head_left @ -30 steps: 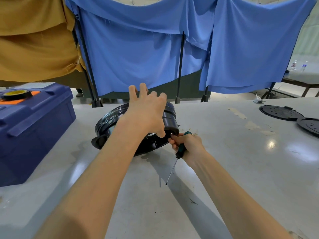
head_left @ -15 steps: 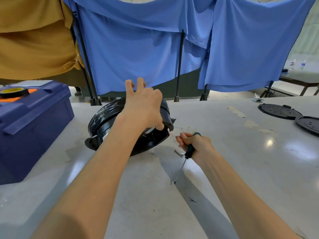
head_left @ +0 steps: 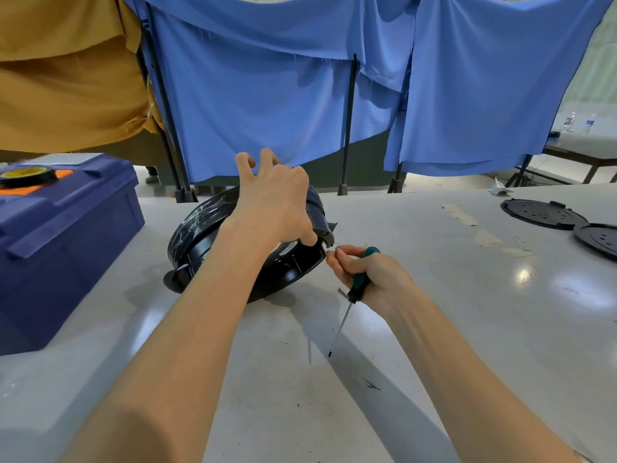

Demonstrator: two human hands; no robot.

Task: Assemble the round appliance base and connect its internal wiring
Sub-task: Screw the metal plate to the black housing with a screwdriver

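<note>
Round appliance base (head_left: pixel 200 235), glossy black with ribbed inner walls, stands tilted on its edge on the pale surface (head_left: pixel 434 345), near a blue toolbox (head_left: pixel 66 228) to its left. The left hand (head_left: pixel 273 205) grips its upper rim, fingers curled over the top. The right hand (head_left: pixel 377 279) holds a screwdriver (head_left: pixel 359 289) in curled fingers, tip pointing down, fingertips at the lower rim.

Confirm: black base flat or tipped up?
Tipped up. The base stands on one edge on the table; the left hand grips its raised rim.
</note>
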